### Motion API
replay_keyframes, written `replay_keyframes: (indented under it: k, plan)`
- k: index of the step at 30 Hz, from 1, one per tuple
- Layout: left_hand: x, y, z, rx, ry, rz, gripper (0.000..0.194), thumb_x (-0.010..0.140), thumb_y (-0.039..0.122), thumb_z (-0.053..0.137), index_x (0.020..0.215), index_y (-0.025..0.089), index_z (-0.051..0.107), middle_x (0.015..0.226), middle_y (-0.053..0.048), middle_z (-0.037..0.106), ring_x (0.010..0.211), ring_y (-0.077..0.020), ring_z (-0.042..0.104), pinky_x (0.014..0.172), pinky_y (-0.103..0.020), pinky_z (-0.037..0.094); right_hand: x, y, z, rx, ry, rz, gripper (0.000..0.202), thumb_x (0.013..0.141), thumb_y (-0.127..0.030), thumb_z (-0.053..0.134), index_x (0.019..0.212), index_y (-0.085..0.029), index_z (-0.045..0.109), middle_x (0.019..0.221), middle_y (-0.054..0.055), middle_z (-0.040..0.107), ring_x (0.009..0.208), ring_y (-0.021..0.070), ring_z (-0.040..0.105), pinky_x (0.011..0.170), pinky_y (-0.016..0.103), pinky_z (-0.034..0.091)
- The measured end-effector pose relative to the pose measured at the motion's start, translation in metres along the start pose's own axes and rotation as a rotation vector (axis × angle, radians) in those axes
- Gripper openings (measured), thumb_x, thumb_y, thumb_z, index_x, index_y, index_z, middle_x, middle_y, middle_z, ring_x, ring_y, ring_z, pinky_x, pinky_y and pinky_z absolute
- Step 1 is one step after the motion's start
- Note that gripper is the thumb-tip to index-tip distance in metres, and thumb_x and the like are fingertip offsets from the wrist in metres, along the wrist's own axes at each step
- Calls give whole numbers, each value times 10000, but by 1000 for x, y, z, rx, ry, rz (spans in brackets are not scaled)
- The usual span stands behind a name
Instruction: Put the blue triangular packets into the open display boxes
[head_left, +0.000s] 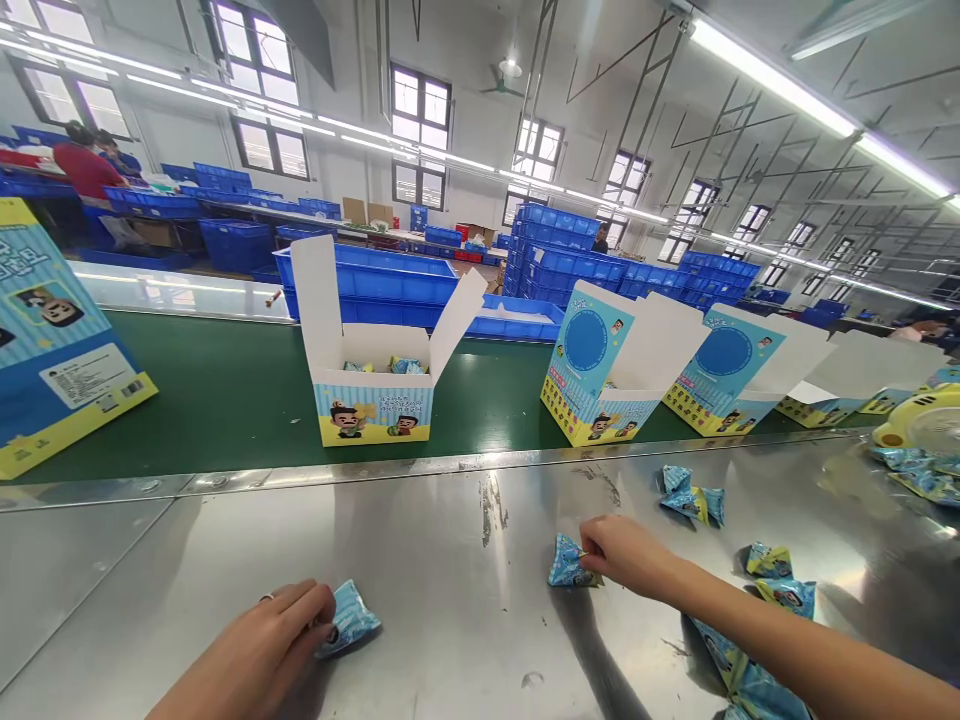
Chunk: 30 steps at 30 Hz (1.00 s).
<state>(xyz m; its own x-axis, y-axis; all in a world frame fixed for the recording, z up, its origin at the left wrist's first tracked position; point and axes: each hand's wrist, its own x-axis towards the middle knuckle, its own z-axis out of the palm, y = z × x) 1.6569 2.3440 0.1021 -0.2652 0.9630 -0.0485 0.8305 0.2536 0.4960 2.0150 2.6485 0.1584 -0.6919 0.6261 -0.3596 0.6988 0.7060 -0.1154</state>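
Between the fingers of my left hand is a small blue candy-style packet, low over the metal table. My right hand pinches another blue and yellow packet by its right end, farther to the right. Ahead on the green conveyor belt stands an open printed carton with its white flaps up and a few packets inside. Right of it is a second open carton, turned at an angle. Loose packets lie beyond my right hand, and more lie beside and partly behind my right forearm.
More open cartons line the belt to the right, and a large carton stands at far left. A yellow round object sits among packets at the right edge. Blue crates stand behind the belt; people work far left.
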Motion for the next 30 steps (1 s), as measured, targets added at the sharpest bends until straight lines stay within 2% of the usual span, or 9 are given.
replay_keyframes:
  k: [5,10,14,17,19,22,27,30]
  plan:
    - [3,9,9,7,-17,-5,437,1039,481,292,812,255,590,861,-32,660,755,-224,636,685,-336,406,-3,14,-8,-36,-6,3,92,926,-247,734,877,-170,745,947,79,777,902,248,687,663,318,308]
    - [9,26,11,-18,50,-35,418,1028,522,336,885,267,636,935,-31,678,804,-226,653,713,-327,434,-5,26,-11,-60,-9,-4,118,952,-279,709,924,-179,764,983,80,785,921,253,698,672,323,329]
    - [16,39,14,3,4,-48,417,1018,470,338,787,257,612,856,-34,682,745,-221,663,674,-323,444,-7,37,-12,-72,-43,10,82,908,-252,743,899,-180,781,952,93,789,910,267,708,648,320,325]
    - [20,48,16,-17,32,-21,368,1018,486,399,870,273,661,931,-26,714,799,-221,687,698,-308,476,-8,47,-13,-68,-40,10,85,906,-265,745,903,-191,788,964,86,790,923,267,710,651,316,335]
    - [22,56,15,-9,35,-47,345,1001,464,416,858,269,663,925,-30,723,796,-226,695,696,-312,487,-9,54,-14,-62,-22,7,102,921,-282,731,918,-196,786,974,82,789,923,262,709,657,316,341]
    - [25,68,12,26,-23,-102,365,988,433,363,776,252,598,858,-42,704,756,-235,689,675,-332,470,-9,65,-13,-53,-28,2,83,902,-272,744,895,-200,783,951,76,788,899,258,708,650,312,337]
    - [33,83,8,8,-101,-134,383,1011,516,347,878,254,592,962,-41,684,873,-249,690,753,-342,452,-8,82,-9,-38,-11,-10,127,933,-312,723,927,-196,774,975,74,785,904,249,702,652,307,325]
    - [38,91,11,60,-167,-169,405,1009,473,267,846,239,555,947,-74,674,859,-269,682,762,-374,442,-9,92,-8,-38,-27,-16,109,909,-301,743,912,-197,776,948,70,786,890,253,705,644,310,316]
